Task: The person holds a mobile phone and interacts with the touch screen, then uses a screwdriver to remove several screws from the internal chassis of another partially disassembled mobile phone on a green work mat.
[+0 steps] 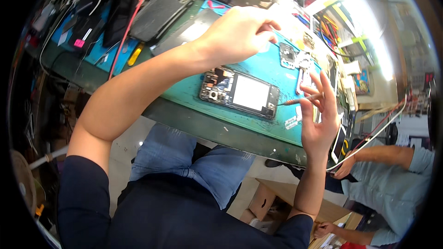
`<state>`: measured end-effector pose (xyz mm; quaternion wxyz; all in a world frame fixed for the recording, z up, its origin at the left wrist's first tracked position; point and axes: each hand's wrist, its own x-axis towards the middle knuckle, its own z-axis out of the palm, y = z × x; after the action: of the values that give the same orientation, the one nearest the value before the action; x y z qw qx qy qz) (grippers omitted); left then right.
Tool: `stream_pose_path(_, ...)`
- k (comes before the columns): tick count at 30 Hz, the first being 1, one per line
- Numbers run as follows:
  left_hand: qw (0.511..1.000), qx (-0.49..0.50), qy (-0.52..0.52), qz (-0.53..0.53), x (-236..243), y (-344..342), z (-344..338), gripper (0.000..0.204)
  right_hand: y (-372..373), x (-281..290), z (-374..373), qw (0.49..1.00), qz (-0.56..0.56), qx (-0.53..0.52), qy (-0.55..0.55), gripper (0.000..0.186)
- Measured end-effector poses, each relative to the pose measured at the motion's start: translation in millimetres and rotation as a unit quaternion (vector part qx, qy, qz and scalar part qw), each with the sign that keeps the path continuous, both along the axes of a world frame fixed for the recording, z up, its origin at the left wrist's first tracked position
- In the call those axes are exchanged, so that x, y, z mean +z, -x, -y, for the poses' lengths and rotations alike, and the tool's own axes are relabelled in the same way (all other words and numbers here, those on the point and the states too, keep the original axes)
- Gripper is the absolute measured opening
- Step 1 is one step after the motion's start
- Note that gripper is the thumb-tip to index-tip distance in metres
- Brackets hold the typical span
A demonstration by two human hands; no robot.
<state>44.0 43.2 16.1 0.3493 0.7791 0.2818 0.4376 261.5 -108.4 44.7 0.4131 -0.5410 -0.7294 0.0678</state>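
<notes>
opened phone on teal mat, tool in right hand

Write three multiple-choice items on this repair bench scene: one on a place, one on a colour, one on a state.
1. Where does the opened phone lie?
A. On the teal work mat
B. On the person's lap
C. In a cardboard box

2. What colour are the person's trousers?
A. Red
B. Blue denim
C. White

3. What is the right hand doing?
A. Resting flat on the mat
B. Gripping a mug
C. Holding a thin tool in its fingers

Answers:
1. A, the phone sits with its inner parts showing on the teal mat atop the bench.
2. B, faded blue denim covers both thighs below the bench edge.
3. C, the slim tool is pinched in the fingers, its tip pointing toward the phone, while the left hand is raised over the mat.
</notes>
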Motion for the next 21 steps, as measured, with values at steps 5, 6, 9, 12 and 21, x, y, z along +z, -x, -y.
stream_pose_path(5,0.999,0.028,-0.003,0.027,-1.8,4.8,-7.9,0.026,-10.5,-1.3,4.8,0.995,0.050,-0.044,0.068,0.053)
stream_pose_path(6,0.999,0.029,-0.004,0.031,-1.8,4.3,-10.0,0.026,-6.1,-5.7,1.1,0.999,0.031,-0.035,0.028,0.051)
stream_pose_path(9,0.999,0.040,0.000,0.022,-2.1,3.8,-14.5,0.027,-7.4,-1.3,5.4,0.995,-0.049,-0.015,0.084,0.053)
stream_pose_path(12,0.998,0.060,0.005,0.021,-3.0,5.7,-16.4,0.027,-16.7,-5.3,4.4,0.997,0.001,-0.037,0.065,0.054)
stream_pose_path(21,0.995,0.093,-0.017,-0.011,-3.3,14.0,-25.4,0.028,0.2,0.3,4.6,0.992,-0.084,-0.026,0.095,0.053)
